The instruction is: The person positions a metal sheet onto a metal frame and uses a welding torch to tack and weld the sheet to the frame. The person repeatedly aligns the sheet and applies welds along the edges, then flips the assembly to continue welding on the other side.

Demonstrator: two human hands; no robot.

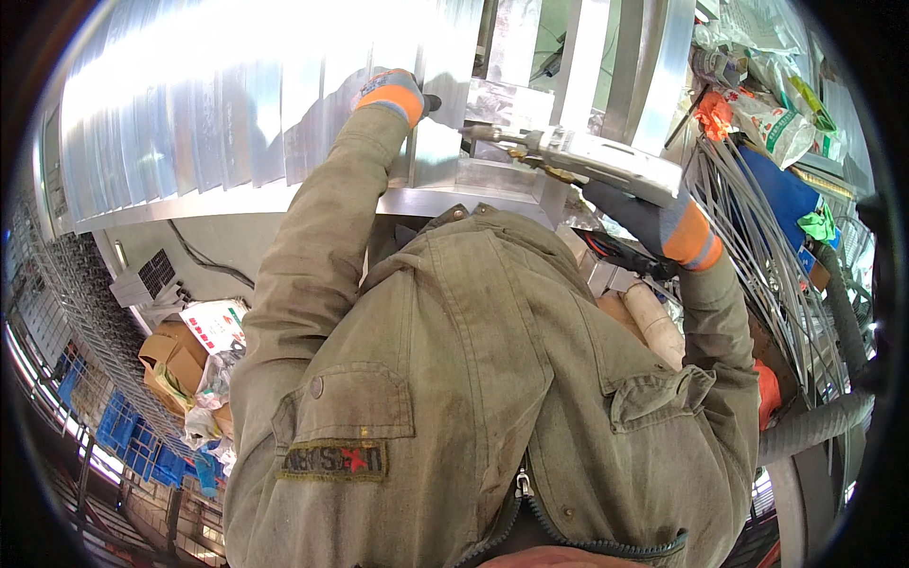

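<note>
In the head view, taking its middle as the dial's centre, the left hand (391, 87) is just before twelve o'clock, gloved with an orange-and-grey cuff, over the row of long silvery metal strips (227, 142) that fills ten to twelve. A dark fingertip juts toward three o'clock; the other fingers are hidden, so I cannot tell whether the hand is wide, narrow or holding anything.

The right hand (646, 220), in a matching glove at two o'clock, is wrapped around the silver drill-like tool (597, 154). That tool lies between one and two, its narrow nose pointing toward nine, near the left hand but apart from it. Beyond it, around one, are lengths of metal profile (579, 66).

Plastic bags (781, 133) are heaped at two, thin grey rods (753, 256) fan out at three, and a cardboard box (173, 352) sits between eight and nine.
</note>
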